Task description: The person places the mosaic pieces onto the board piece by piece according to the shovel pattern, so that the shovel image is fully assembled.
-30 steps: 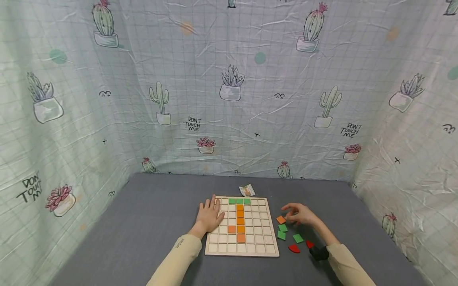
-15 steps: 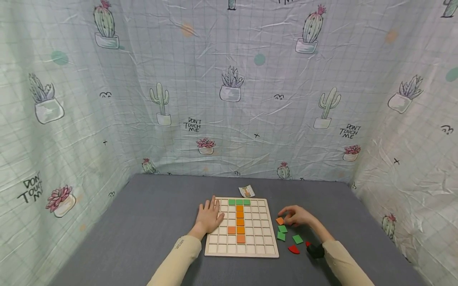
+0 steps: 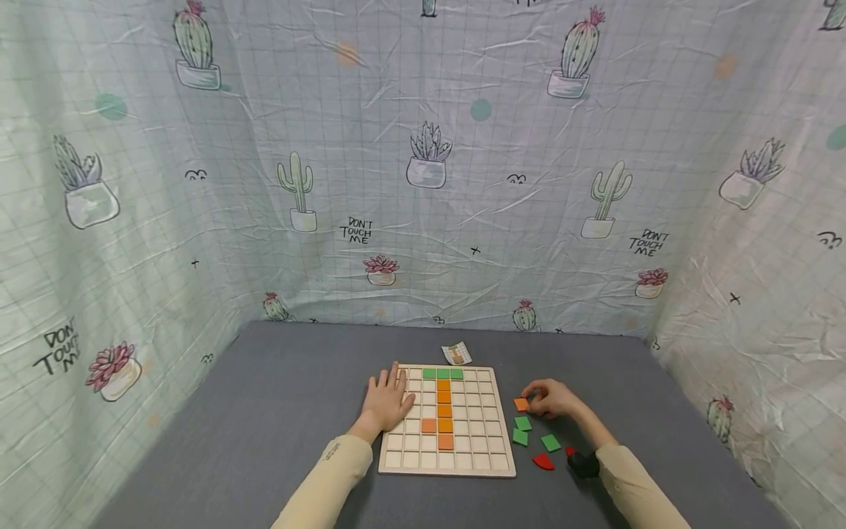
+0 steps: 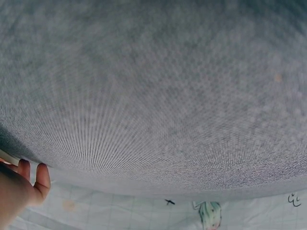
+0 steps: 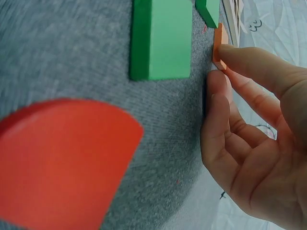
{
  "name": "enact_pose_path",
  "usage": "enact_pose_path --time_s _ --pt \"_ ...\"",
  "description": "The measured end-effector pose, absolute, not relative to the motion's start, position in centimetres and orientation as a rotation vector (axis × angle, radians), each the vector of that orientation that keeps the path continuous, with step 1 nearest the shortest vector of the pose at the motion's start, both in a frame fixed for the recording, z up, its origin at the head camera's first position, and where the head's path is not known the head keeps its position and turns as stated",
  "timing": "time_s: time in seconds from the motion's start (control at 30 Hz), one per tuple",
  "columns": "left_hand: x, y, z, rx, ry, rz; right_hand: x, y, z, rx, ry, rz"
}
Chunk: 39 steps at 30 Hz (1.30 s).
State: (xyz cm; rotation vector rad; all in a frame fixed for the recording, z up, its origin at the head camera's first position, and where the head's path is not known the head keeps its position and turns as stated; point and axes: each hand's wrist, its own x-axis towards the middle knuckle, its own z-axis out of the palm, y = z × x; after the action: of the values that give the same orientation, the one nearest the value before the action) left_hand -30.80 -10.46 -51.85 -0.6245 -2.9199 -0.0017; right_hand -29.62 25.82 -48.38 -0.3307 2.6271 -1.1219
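My left hand [image 3: 385, 404] lies with straight fingers on the left side of a wooden grid board [image 3: 476, 463]. Its fingers [image 4: 43, 179] show at the lower left corner of the left wrist view. To the right of the board, my right hand [image 3: 555, 399] pinches an orange square tile [image 3: 521, 405] between thumb and fingers, low over the table. The right wrist view shows the thumb against that orange tile [image 5: 219, 45]. On the board sit a row of green tiles [image 3: 443, 374], a column of orange tiles [image 3: 444, 397] below it, and an orange tile [image 3: 429, 425] left of the column.
Several green tiles [image 3: 520, 437] and red quarter-round pieces [image 3: 543, 461] lie on the grey table [image 3: 284, 411] right of the board. Behind the board is a small printed card [image 3: 457, 353]. A cactus-print curtain [image 3: 423, 242] surrounds the table's back and sides.
The right hand first reaches left to the orange tile, then takes hold of it. The tile has shifted slightly right and away. My left hand stays put.
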Motion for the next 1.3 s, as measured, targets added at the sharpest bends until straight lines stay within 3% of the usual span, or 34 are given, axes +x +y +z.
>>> enact_pose_path --time_s 1.3 --pt "-30.98 -10.52 -52.21 -0.615 -2.914 -0.028 -29.48 26.23 -48.45 -0.372 2.626 -1.108"
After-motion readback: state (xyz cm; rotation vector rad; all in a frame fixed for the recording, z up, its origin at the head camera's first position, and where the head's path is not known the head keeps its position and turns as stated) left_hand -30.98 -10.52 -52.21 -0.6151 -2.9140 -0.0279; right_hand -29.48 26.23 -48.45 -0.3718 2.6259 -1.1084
